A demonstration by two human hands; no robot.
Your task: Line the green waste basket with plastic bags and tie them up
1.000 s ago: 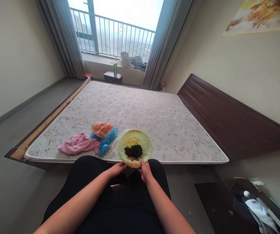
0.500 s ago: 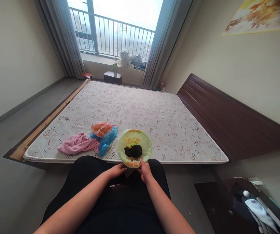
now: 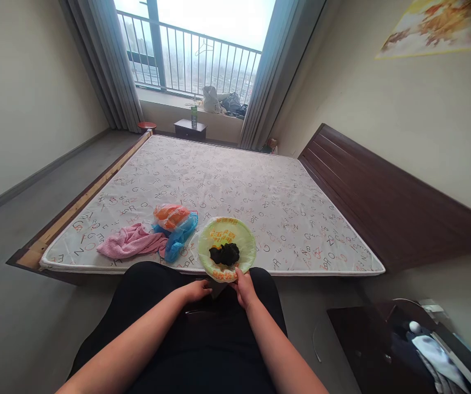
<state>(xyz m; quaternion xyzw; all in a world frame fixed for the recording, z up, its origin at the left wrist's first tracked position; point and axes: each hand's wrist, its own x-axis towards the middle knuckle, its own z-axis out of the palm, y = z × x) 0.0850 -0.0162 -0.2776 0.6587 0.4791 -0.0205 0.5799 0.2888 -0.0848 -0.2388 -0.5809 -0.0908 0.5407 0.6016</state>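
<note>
A round container (image 3: pixel 244 235), lined with a pale yellow-green plastic bag printed in orange, is between my knees at the mattress's near edge. A crumpled black bundle (image 3: pixel 225 254) lies inside; I cannot tell its kind. My right hand (image 3: pixel 242 287) grips the container's near right rim, thumb on top and fingers underneath. My left hand (image 3: pixel 197 290) is just left of the container's near side, resting near my lap, with its thumb and fingers slightly apart and nothing visible in them.
On the letter-patterned mattress (image 3: pixel 219 180) lie a pink towel (image 3: pixel 131 242) and an orange and blue plastic bag (image 3: pixel 174 224). A dark headboard (image 3: pixel 375 191) rises at right. A dark cabinet (image 3: pixel 354 339) holding several items stands at lower right. A small nightstand (image 3: pixel 190 130) is by the window.
My left hand has shifted very slightly, its fingers a little apart from the container's rim. My right hand and the container have stayed in place.
</note>
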